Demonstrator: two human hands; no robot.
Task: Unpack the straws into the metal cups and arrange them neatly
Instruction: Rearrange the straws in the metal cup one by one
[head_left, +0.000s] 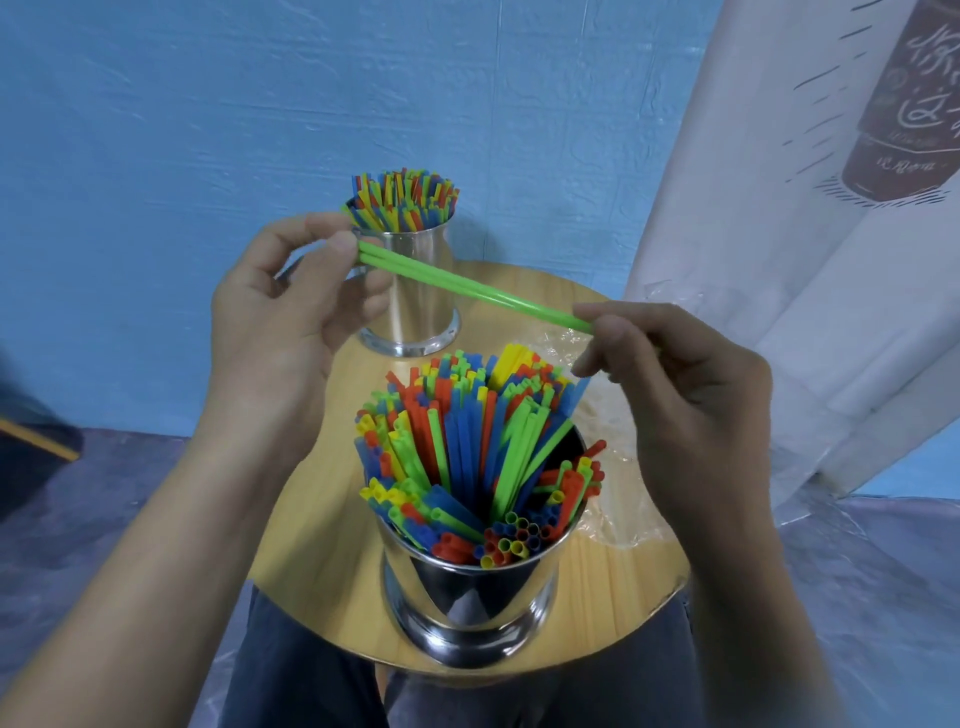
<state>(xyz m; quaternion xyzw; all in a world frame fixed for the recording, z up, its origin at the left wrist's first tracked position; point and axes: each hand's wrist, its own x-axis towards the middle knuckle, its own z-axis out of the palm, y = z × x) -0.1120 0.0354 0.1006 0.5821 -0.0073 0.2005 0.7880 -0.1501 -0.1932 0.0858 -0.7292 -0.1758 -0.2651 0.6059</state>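
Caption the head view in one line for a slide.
Left hand and right hand pinch green straws by their ends over the near metal cup; the far metal cup stands behind.

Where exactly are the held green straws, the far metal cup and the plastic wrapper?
green straws (472, 288), head view, middle of their length.
far metal cup (415, 317), head view, its shiny side wall.
plastic wrapper (618, 514), head view, its crinkled clear sheet.

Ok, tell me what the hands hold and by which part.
Both hold the green straws: the left hand pinches one end, the right hand pinches the other end.
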